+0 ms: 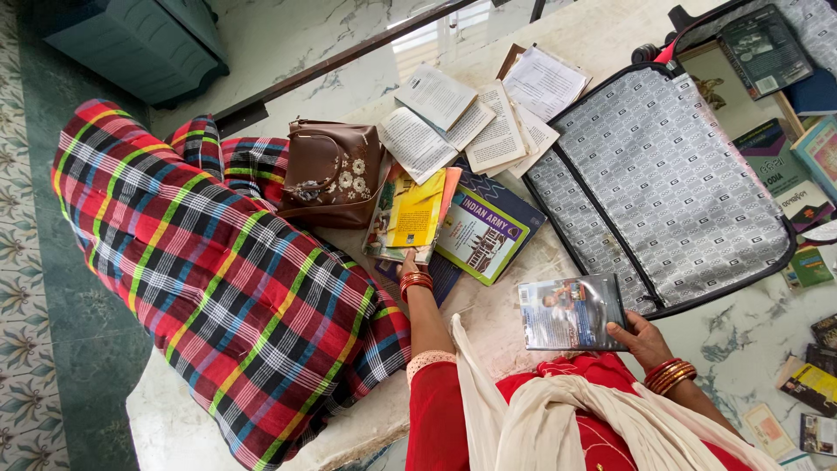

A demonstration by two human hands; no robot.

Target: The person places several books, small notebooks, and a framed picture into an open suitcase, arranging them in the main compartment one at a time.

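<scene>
My right hand (641,338), with red and gold bangles at the wrist, holds a thin glossy case (567,312) with a picture cover by its right edge, just above my red-clad lap. My left hand (406,262), also with red bangles, reaches up to the lower edge of a yellow book (417,209) lying on a small stack. Its fingers are mostly hidden by the books, so its grip is unclear. A blue and green book (482,231) lies against the stack's right side.
A brown flowered handbag (333,170) rests beside a checked red bundle (218,270) at left. Several open books and papers (471,118) lie above the stack. An open grey patterned suitcase (671,183) fills the right, with more books (785,166) and cases (811,384) around it.
</scene>
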